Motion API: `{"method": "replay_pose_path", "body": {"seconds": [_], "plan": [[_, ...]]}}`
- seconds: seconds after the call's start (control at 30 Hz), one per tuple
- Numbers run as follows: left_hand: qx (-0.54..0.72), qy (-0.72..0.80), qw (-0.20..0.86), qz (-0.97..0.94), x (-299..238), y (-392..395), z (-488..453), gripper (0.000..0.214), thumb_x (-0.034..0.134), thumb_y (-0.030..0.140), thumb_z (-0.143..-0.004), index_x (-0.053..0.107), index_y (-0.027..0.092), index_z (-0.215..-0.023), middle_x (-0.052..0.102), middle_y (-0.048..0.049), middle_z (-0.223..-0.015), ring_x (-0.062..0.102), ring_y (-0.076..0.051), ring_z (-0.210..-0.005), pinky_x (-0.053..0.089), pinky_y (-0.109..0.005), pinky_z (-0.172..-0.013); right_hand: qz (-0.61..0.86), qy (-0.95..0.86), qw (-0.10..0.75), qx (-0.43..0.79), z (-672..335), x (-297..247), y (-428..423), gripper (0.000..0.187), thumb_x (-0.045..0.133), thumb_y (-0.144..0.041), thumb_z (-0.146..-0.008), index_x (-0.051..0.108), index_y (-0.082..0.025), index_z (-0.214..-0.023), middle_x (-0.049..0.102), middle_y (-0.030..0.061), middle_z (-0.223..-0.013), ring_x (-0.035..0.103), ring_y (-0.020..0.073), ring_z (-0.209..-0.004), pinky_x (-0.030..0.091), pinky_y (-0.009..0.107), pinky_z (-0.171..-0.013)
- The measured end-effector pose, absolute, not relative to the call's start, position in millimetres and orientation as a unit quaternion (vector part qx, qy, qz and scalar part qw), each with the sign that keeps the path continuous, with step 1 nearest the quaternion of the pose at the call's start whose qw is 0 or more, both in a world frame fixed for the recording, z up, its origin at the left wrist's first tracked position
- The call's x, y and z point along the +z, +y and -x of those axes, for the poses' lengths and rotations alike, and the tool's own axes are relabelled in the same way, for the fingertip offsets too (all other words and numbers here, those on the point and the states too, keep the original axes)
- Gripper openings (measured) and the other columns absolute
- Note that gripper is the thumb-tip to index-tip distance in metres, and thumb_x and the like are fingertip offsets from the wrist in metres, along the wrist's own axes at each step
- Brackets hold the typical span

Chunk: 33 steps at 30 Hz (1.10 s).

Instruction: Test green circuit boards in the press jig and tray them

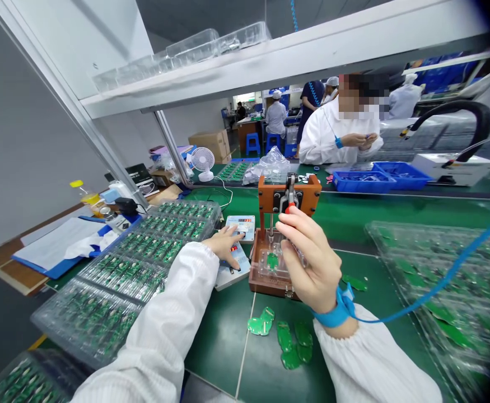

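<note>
A brown test fixture [275, 280] with a clear acrylic plate stands at the middle of the green mat, with a small green circuit board [272, 261] seated in it. My right hand [312, 257] is closed round the fixture's toggle lever [290, 196], whose red tip shows above my fingers. My left hand [227, 244] rests on a small white tester box [239, 228] with a red digit display, fingers pressed on its face. Several loose green boards [287, 336] lie on the mat in front of the fixture. A blue wrist strap [337, 310] with a coiled cord circles my right wrist.
Clear trays of green boards [144, 257] stretch along the left; more clear trays [446, 280] lie on the right. A small white fan [203, 162], blue bins [379, 179] and a clipboard with paper [60, 246] sit around. A person in white works across the bench [337, 134].
</note>
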<state>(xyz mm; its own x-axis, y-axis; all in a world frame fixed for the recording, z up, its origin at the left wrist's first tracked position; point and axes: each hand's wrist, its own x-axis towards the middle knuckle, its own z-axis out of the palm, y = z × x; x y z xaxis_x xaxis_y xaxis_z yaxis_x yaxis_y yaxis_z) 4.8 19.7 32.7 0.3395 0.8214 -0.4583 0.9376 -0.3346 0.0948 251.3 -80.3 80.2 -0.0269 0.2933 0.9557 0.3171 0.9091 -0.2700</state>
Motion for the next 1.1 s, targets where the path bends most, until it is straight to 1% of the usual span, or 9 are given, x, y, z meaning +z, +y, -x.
{"method": "replay_pose_path", "body": {"seconds": [0.1, 0.27, 0.37, 0.43, 0.53, 0.67, 0.83, 0.97, 1.1], "plan": [[-0.183, 0.544, 0.169, -0.801, 31, 24, -8, 0.14, 0.084, 0.073, -0.051, 0.021, 0.019, -0.164, -0.004, -0.0173, -0.171, -0.003, -0.049, -0.155, 0.014, -0.061, -0.124, 0.216, -0.715, 0.664, -0.008, -251, 80, -80, 0.054, 0.056, -0.001, -0.091, 0.061, -0.027, -0.139, 0.069, 0.0066, -0.131, 0.058, 0.0297, -0.135, 0.055, 0.054, -0.11], [-0.191, 0.543, 0.179, -0.798, 26, 29, -10, 0.142, 0.085, 0.073, -0.048, 0.021, 0.022, -0.164, -0.001, -0.0144, -0.172, -0.006, -0.051, -0.154, 0.013, -0.066, -0.123, 0.216, -0.713, 0.667, -0.01, -250, 80, -80, 0.051, 0.056, -0.003, -0.093, 0.062, -0.027, -0.137, 0.07, 0.007, -0.129, 0.059, 0.0301, -0.134, 0.054, 0.056, -0.11], [-0.185, 0.552, 0.181, -0.793, 30, 27, -8, 0.142, 0.087, 0.07, -0.048, 0.02, 0.021, -0.164, -0.005, -0.0141, -0.172, -0.01, -0.049, -0.154, 0.012, -0.063, -0.124, 0.211, -0.712, 0.669, -0.007, -250, 80, -81, 0.053, 0.056, -0.001, -0.092, 0.062, -0.026, -0.137, 0.069, 0.0076, -0.129, 0.058, 0.0297, -0.135, 0.054, 0.055, -0.111], [-0.172, 0.56, 0.177, -0.791, 34, 25, -5, 0.142, 0.087, 0.069, -0.05, 0.018, 0.02, -0.164, -0.005, -0.015, -0.172, -0.008, -0.048, -0.155, 0.011, -0.06, -0.125, 0.211, -0.712, 0.669, -0.004, -250, 80, -81, 0.053, 0.056, -0.001, -0.091, 0.062, -0.026, -0.138, 0.069, 0.0076, -0.13, 0.058, 0.0297, -0.135, 0.054, 0.055, -0.111], [-0.175, 0.57, 0.176, -0.783, 40, 22, 1, 0.138, 0.086, 0.067, -0.053, 0.018, 0.02, -0.164, -0.002, -0.0153, -0.172, -0.005, -0.047, -0.156, 0.013, -0.061, -0.125, 0.211, -0.712, 0.67, -0.004, -250, 79, -81, 0.053, 0.056, -0.003, -0.092, 0.062, -0.028, -0.138, 0.068, 0.0068, -0.131, 0.058, 0.0301, -0.135, 0.054, 0.055, -0.111], [-0.203, 0.57, 0.183, -0.775, 41, 21, 5, 0.137, 0.086, 0.068, -0.052, 0.021, 0.021, -0.164, 0.0, -0.0139, -0.172, -0.006, -0.046, -0.156, 0.012, -0.061, -0.125, 0.212, -0.713, 0.669, -0.008, -250, 79, -80, 0.052, 0.056, -0.004, -0.093, 0.061, -0.029, -0.139, 0.069, 0.0063, -0.131, 0.058, 0.0304, -0.135, 0.054, 0.056, -0.11], [-0.208, 0.57, 0.178, -0.775, 37, 24, 8, 0.141, 0.086, 0.07, -0.049, 0.019, 0.023, -0.164, -0.001, -0.0133, -0.172, -0.007, -0.047, -0.156, 0.012, -0.064, -0.124, 0.211, -0.714, 0.667, -0.006, -250, 79, -79, 0.053, 0.055, -0.003, -0.093, 0.06, -0.029, -0.139, 0.068, 0.0068, -0.132, 0.057, 0.0301, -0.136, 0.054, 0.056, -0.111], [-0.191, 0.572, 0.183, -0.776, 34, 25, 11, 0.143, 0.087, 0.07, -0.046, 0.02, 0.025, -0.164, -0.001, -0.0132, -0.172, -0.006, -0.049, -0.155, 0.014, -0.067, -0.122, 0.214, -0.715, 0.666, -0.014, -250, 79, -80, 0.052, 0.054, -0.005, -0.094, 0.06, -0.029, -0.139, 0.069, 0.0066, -0.131, 0.057, 0.0305, -0.136, 0.055, 0.056, -0.11], [-0.193, 0.572, 0.18, -0.777, 34, 25, 10, 0.142, 0.087, 0.069, -0.045, 0.021, 0.026, -0.164, -0.001, -0.013, -0.172, -0.004, -0.049, -0.155, 0.016, -0.068, -0.121, 0.218, -0.716, 0.664, -0.011, -250, 78, -80, 0.051, 0.054, -0.006, -0.094, 0.06, -0.029, -0.139, 0.068, 0.0067, -0.132, 0.057, 0.0308, -0.136, 0.054, 0.057, -0.11]]}}
